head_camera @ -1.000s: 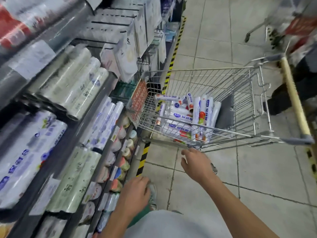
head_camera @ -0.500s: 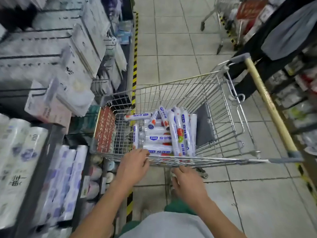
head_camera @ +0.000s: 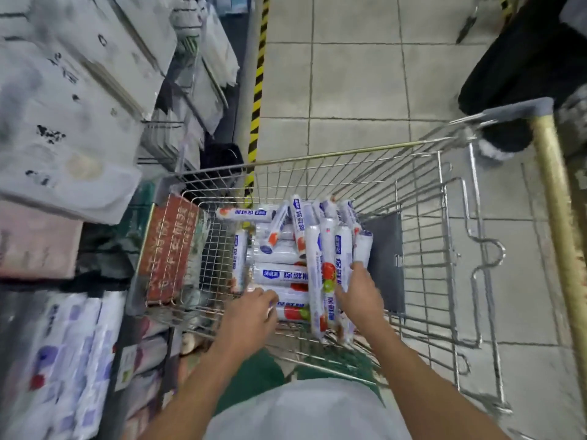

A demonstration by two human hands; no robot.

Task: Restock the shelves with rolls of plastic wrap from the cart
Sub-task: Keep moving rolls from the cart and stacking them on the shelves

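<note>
Reaching into the cart (head_camera: pixel 333 176), both hands sit on the stock. Left hand (head_camera: pixel 252 315): fingertips are down on a crosswise roll at the near end. Whether they close on it I cannot tell, because of blur. Right hand (head_camera: pixel 360 296): fingers are spread over a bundle of lengthwise rolls on the right of the pile. Clamped or just resting, cannot tell either.

Rolls of plastic wrap (head_camera: pixel 279 274): all are in the cart basket in a loose heap, some crosswise, some near-to-far, one lying across the far end. Print is blue: an oval logo too small to read, then 保鲜 in large characters. Red and green fruit graphics sit near the ends. They are slim white cylinders in glossy film.

The cart is plain steel wire grid. Red sign (head_camera: pixel 171 249) on its left end has pale characters, blurred and unreadable. A dark flat flap (head_camera: pixel 384 258) lies right of the pile. The handle (head_camera: pixel 559 201) on the right is a worn yellow bar with grey end caps.

Shelving (head_camera: pixel 109 392) on the left is dark. It holds white-and-purple packs (head_camera: pixel 63 360) near and white hanging bags (head_camera: pixel 79 106) further off, with print smeared. Far: black-yellow striped tape (head_camera: pixel 259 74) and grey floor tiles (head_camera: pixel 349 84).
</note>
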